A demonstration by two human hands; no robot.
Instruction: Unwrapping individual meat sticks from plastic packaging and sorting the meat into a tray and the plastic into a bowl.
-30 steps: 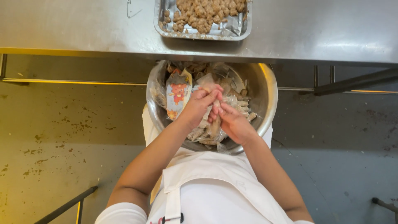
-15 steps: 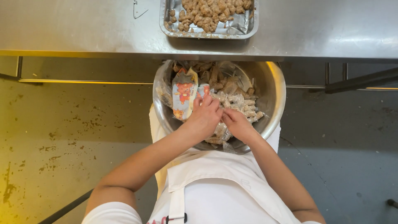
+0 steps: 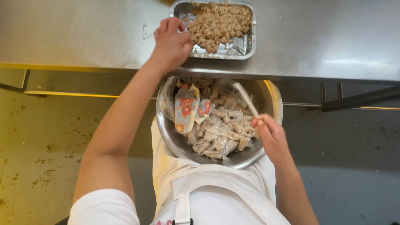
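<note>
A steel bowl (image 3: 271,100) rests against my white apron, below the table edge, holding several pale peeled wrappers and a torn printed packet (image 3: 186,107). My right hand (image 3: 270,134) is over the bowl's right side, pinching a thin empty wrapper strip (image 3: 246,98) that sticks up and to the left. My left hand (image 3: 171,41) is up on the steel table, fingers curled at the left rim of a foil tray (image 3: 246,50) filled with small brown nuggets (image 3: 220,24). Whether the left fingers hold a piece is hidden.
The steel table (image 3: 83,37) spans the top of the view, its front edge just above the bowl. Below lies a stained floor (image 3: 46,154) with a dark metal bar (image 3: 358,100) at the right.
Both hands were together over the bowl, working on a wrapped piece. The left hand has now moved up to the foil tray, and the right hand stays at the bowl with the empty wrapper.
</note>
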